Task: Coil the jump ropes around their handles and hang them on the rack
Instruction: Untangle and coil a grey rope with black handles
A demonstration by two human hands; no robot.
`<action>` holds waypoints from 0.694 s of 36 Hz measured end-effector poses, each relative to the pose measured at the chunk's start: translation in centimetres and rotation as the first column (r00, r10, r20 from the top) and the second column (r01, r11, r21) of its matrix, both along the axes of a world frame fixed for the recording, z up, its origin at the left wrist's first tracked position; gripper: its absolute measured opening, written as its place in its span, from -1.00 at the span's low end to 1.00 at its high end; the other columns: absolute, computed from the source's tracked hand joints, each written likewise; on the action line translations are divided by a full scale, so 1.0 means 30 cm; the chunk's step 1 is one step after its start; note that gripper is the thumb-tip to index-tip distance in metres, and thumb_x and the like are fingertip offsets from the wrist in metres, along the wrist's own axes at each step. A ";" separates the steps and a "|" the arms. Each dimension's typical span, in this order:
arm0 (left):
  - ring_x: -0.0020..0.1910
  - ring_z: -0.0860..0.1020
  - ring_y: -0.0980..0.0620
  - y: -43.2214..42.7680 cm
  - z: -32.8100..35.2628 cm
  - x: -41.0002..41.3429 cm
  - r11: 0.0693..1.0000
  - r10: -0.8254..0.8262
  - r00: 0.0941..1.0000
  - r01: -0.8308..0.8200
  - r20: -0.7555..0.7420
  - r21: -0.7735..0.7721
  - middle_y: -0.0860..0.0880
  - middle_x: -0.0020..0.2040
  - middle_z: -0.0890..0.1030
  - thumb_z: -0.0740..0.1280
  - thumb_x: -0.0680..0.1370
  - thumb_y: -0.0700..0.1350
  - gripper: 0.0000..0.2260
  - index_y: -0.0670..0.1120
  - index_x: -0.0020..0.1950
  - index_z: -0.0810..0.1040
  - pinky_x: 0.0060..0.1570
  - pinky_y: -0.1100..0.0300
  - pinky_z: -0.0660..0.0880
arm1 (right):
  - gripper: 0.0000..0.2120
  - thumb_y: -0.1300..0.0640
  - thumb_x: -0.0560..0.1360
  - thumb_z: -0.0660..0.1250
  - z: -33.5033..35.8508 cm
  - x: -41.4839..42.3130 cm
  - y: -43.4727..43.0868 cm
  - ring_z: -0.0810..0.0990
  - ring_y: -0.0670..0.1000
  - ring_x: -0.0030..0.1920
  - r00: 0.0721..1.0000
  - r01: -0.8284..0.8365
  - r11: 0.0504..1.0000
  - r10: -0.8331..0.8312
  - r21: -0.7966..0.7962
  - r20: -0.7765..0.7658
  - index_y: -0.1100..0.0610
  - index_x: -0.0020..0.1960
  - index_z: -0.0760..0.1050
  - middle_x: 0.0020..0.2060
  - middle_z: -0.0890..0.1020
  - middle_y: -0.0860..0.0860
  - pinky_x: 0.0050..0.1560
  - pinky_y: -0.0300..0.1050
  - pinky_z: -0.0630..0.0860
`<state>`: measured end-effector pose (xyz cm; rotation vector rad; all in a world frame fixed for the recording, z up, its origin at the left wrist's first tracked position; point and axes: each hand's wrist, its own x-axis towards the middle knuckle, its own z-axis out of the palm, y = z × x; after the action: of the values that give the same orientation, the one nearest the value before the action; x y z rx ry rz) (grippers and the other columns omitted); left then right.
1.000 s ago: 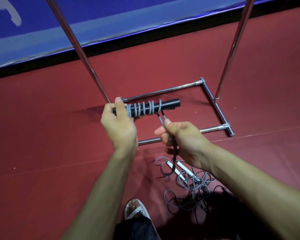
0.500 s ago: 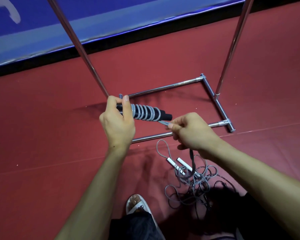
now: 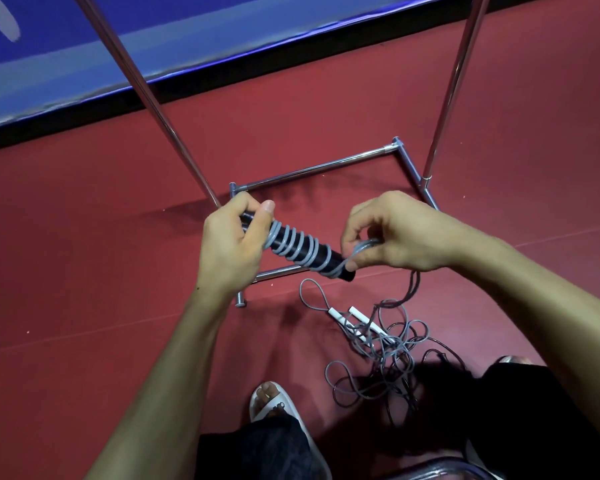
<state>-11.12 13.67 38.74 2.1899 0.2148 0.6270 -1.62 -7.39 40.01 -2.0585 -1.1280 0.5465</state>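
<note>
Between the hands, a black handle (image 3: 297, 249) carries grey rope coils (image 3: 293, 244) — left hand (image 3: 231, 247) gripping its end, right hand (image 3: 392, 233) pinching the rope's last loop — tucking it likely comes next, before hanging.

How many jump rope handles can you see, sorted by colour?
Black cylindrical handle, coiled with grey cord, held in the left hand: 1
Slim white plastic handles lying on the red floor: 2
Total: 3

Both arms extended, left hand (image 3: 227, 249) gripping, right hand (image 3: 392, 233) fingers pinching
</note>
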 end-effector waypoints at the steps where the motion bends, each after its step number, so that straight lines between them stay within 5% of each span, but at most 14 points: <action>1: -0.49 0.28 0.19 0.001 0.002 -0.001 1.000 -0.002 1.000 0.002 -0.012 -0.022 0.12 -0.52 0.35 0.27 0.57 -0.09 -0.72 -0.15 -0.32 0.38 -0.43 0.34 0.23 | -0.81 0.15 0.33 0.59 -0.001 0.004 -0.003 0.54 -0.10 -0.28 0.999 -0.029 0.999 0.029 0.025 0.017 -0.07 -0.26 0.61 -0.28 0.59 -0.12 -0.23 -0.21 0.44; 7: -0.49 0.33 0.18 0.016 0.016 0.003 0.963 0.007 1.000 -0.001 0.022 -0.269 0.14 -0.50 0.44 0.26 0.56 -0.04 -0.73 -0.08 -0.33 0.45 -0.43 0.26 0.29 | -0.95 0.13 0.40 0.52 0.008 0.026 -0.023 0.56 -0.06 -0.35 0.998 -0.051 0.986 0.055 0.159 -0.024 0.04 -0.20 0.66 -0.25 0.62 -0.07 -0.29 -0.12 0.51; 10: -0.56 0.30 0.15 0.009 0.025 0.002 0.911 -0.017 0.999 0.028 0.030 -0.411 0.09 -0.53 0.40 0.26 0.54 -0.06 -0.74 -0.11 -0.33 0.44 -0.52 0.32 0.26 | -0.95 0.11 0.40 0.49 0.013 0.018 -0.021 0.55 0.15 -0.40 0.988 -0.041 0.974 0.073 0.221 -0.136 -0.02 -0.21 0.65 -0.30 0.63 0.06 -0.40 0.08 0.52; 16: -0.59 0.27 0.17 -0.025 0.017 0.004 0.822 -0.095 0.994 0.104 0.046 -0.560 0.09 -0.54 0.38 0.24 0.53 -0.12 -0.75 -0.17 -0.32 0.38 -0.57 0.34 0.21 | -0.87 0.25 0.44 0.47 0.009 0.018 -0.022 0.41 -0.11 -0.51 0.978 -0.022 0.970 0.071 0.240 -0.196 0.05 -0.22 0.64 -0.49 0.56 -0.07 -0.45 -0.18 0.37; 22: -0.59 0.25 0.19 -0.027 0.019 0.010 0.712 -0.066 0.994 0.108 0.087 -0.694 0.04 -0.49 0.39 0.24 0.51 -0.14 -0.76 -0.16 -0.34 0.38 -0.58 0.26 0.11 | -0.90 0.15 0.45 0.44 -0.002 -0.003 -0.008 0.47 0.07 -0.40 0.986 0.007 0.965 0.037 0.264 -0.162 0.02 -0.18 0.54 -0.32 0.59 -0.07 -0.36 -0.03 0.42; 25: -0.60 0.25 0.21 -0.044 0.022 0.008 0.659 -0.061 0.994 0.108 0.090 -0.744 0.05 -0.49 0.39 0.22 0.56 -0.16 -0.73 -0.12 -0.35 0.40 -0.55 0.23 0.09 | -0.88 0.25 0.44 0.40 0.007 -0.013 -0.006 0.48 -0.06 -0.31 0.949 0.046 0.917 0.084 0.396 -0.305 0.09 -0.18 0.49 -0.28 0.57 -0.07 -0.31 -0.24 0.42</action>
<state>-10.88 12.34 39.40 1.3562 0.2795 0.4329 -2.01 -7.56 40.23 -1.5447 -0.9743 0.5782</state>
